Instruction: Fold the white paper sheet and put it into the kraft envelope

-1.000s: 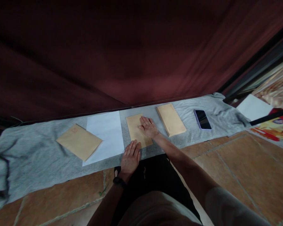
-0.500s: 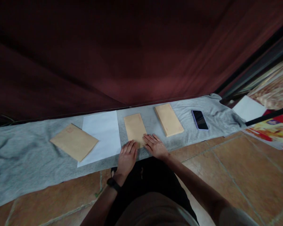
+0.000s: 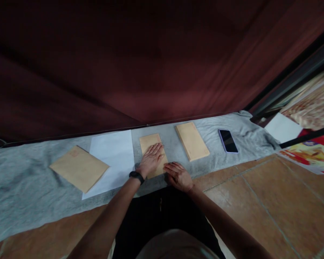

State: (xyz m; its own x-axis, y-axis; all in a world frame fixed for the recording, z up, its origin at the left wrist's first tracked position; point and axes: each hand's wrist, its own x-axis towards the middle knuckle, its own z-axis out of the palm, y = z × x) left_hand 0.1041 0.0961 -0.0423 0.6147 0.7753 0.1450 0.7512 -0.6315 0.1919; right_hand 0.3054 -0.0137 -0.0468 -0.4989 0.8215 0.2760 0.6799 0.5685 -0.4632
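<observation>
A brown paper envelope lies on the grey cloth in front of me. My left hand is laid flat across its middle, fingers stretched out and pointing away from me. At the envelope's lower right edge is my right hand, its fingers bent in and closed on that edge; the thumb is mostly hidden. To the right sits a thick stack of brown envelopes. On the left, several envelopes in a thin pile partly cover a white sheet of paper.
The grey cloth covers a long narrow surface against a dark red curtain. A phone rests at the right. Beyond it are a white card, a dark bar and a colourful printed box. Brown tiles form the floor.
My left hand has moved up from the envelope's near edge onto its middle. My right hand stays by the lower right edge, its fingers more bent. The view has shifted slightly.
</observation>
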